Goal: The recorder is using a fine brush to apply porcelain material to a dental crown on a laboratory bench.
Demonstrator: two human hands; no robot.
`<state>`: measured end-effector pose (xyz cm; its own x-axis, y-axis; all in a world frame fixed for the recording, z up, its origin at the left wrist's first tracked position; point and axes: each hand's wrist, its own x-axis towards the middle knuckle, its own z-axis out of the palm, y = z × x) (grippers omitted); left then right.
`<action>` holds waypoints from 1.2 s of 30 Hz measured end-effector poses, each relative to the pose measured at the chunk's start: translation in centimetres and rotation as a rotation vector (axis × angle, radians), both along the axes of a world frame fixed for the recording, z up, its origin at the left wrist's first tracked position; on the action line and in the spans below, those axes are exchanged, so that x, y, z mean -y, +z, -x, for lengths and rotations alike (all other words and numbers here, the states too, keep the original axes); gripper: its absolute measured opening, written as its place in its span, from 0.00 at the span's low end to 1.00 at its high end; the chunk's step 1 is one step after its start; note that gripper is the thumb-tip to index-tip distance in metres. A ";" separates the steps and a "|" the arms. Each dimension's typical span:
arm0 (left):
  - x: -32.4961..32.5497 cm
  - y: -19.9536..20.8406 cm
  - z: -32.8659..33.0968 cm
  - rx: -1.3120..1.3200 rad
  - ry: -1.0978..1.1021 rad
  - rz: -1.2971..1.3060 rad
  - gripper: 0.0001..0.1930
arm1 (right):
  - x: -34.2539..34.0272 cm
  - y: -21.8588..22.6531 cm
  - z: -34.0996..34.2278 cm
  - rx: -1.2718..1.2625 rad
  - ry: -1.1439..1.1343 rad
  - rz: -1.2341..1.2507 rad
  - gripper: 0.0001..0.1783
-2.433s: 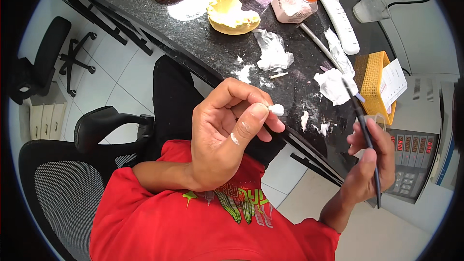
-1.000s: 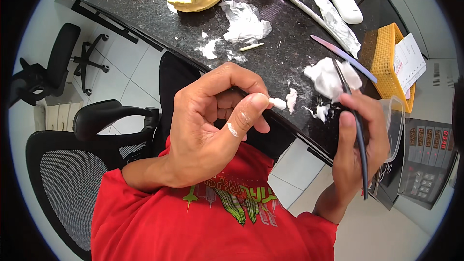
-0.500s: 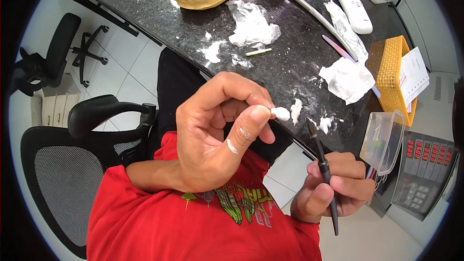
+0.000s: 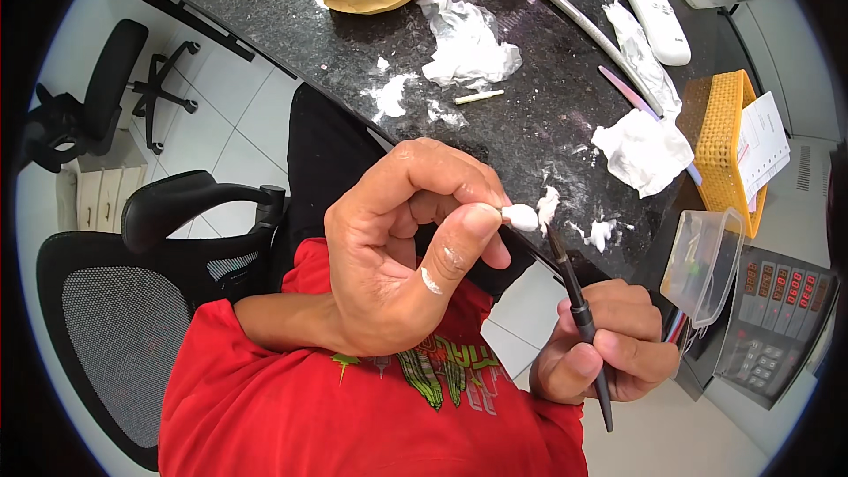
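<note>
white piece (image 4: 521, 217) and brush (image 4: 573, 284), pinched in left and right hands (image 4: 389, 256) (image 4: 632, 340), nearly meet by the counter edge (image 4: 340, 108).

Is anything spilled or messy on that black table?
Yes. White smears and crumbs lie loose on the black tabletop, beside a crumpled white tissue. They look odd because they're scattered, not in a container. The left hand also has a white smudge on its thumb.

Brush hndl (image 4: 580, 319) matt; tabletop (image 4: 552, 110) glossy; tub (image 4: 692, 267) plas.

The brush (image 4: 579, 310) is black, the piece (image 4: 522, 217) white, the countertop (image 4: 552, 115) speckled black.
</note>
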<state>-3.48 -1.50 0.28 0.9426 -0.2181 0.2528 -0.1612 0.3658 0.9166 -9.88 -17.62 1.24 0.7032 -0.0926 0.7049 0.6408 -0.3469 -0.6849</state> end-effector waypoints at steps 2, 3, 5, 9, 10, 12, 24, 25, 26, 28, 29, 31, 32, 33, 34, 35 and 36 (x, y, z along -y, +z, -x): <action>0.0 0.0 0.0 0.002 0.002 0.000 0.06 | 0.1 0.0 -0.1 0.015 0.022 0.051 0.16; 0.0 -0.1 0.0 0.004 0.001 -0.005 0.06 | 0.1 -0.1 -0.1 0.016 0.023 0.051 0.16; -0.1 -0.1 0.0 0.006 -0.001 -0.008 0.06 | 0.0 -0.2 -0.1 0.038 0.008 0.065 0.15; -0.1 0.0 0.0 0.017 -0.001 -0.017 0.06 | -0.1 -0.2 -0.1 0.049 -0.016 0.072 0.16; -0.1 0.0 0.0 0.015 0.001 -0.017 0.06 | -0.1 -0.2 -0.1 0.051 -0.016 0.077 0.16; -0.1 0.1 0.0 0.011 0.003 -0.018 0.06 | -0.3 -0.2 -0.2 0.052 -0.017 0.083 0.16; 0.0 0.2 0.0 0.004 0.003 -0.018 0.06 | -0.8 -0.2 -0.4 0.072 -0.076 0.122 0.12; 0.0 0.1 0.0 0.004 0.004 -0.015 0.06 | -0.8 -0.3 -0.4 0.069 -0.070 0.131 0.12; 0.0 0.1 0.0 0.004 0.005 -0.016 0.06 | -0.7 -0.3 -0.4 0.065 -0.064 0.139 0.12; 0.0 0.1 0.0 0.003 0.007 -0.015 0.06 | -0.6 -0.2 -0.4 0.066 -0.055 0.152 0.12; 0.0 0.1 0.0 0.003 0.007 -0.015 0.06 | -0.6 -0.2 -0.5 0.066 -0.047 0.166 0.12; -0.1 0.2 0.0 0.003 0.004 -0.020 0.07 | -0.3 -0.2 -0.4 0.073 -0.028 0.113 0.13; -0.2 0.3 0.0 0.002 0.005 -0.019 0.07 | -0.2 -0.2 -0.4 0.080 -0.008 0.060 0.16; -0.5 0.5 -0.1 -0.031 -0.017 -0.037 0.07 | -0.2 -0.2 -0.3 0.079 -0.005 0.062 0.16; -0.6 0.9 -0.2 -0.066 -0.042 -0.052 0.07 | 0.0 -0.1 -0.1 0.061 -0.006 -0.015 0.16; -0.9 1.3 -0.4 -0.067 -0.042 -0.046 0.07 | 0.1 0.1 0.0 0.043 -0.006 -0.091 0.16; -1.3 1.7 -0.7 -0.116 -0.100 -0.079 0.07 | 0.3 0.2 0.0 0.022 -0.037 -0.086 0.15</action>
<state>-2.76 -0.19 2.01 0.9371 -0.3269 0.1224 -0.0195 0.3010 0.9534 -9.90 -17.87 1.46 0.6829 -0.1796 0.7081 0.6434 -0.3112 -0.6994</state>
